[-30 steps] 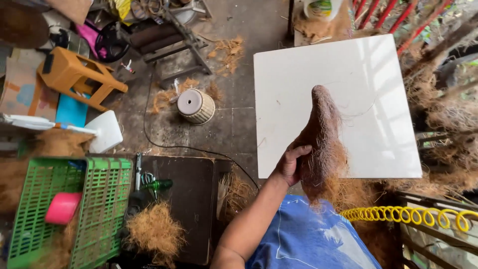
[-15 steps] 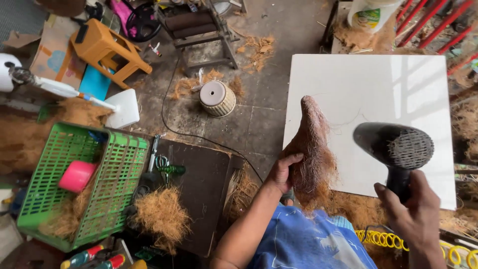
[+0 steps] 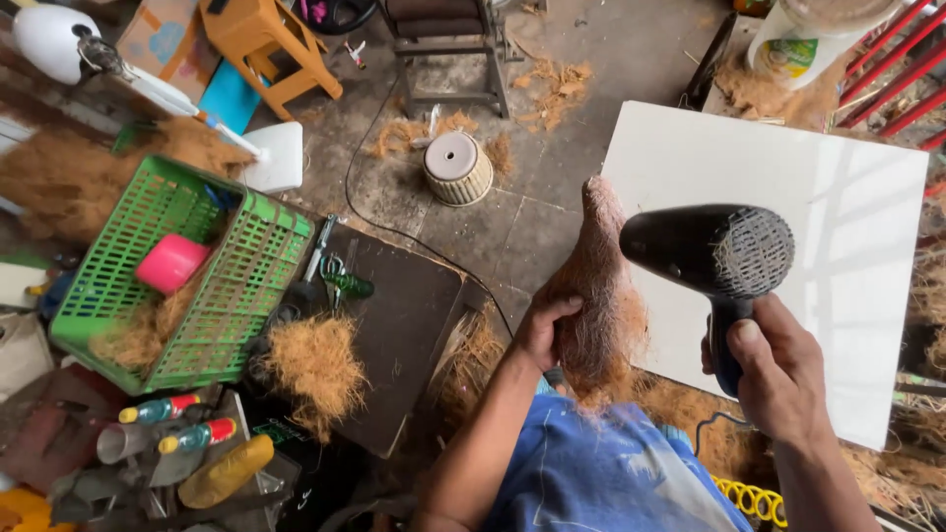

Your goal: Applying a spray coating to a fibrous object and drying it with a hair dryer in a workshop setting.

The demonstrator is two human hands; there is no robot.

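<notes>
Beside hair dryer (image 3: pixel 708 253), coir bundle (image 3: pixel 596 296), white board (image 3: pixel 838 197).

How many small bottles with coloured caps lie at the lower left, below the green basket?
2. One bottle with a yellow cap lies just under the green basket; one with a red cap lies right below it. Clutter may hide others.

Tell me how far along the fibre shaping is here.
Done: the fibre form is already a tall, tapered shape, upright over the white board. In hand: left hand grips it; right hand aims the black dryer at it. Left: strands fray at its base, and loose fibre lies unused.
</notes>
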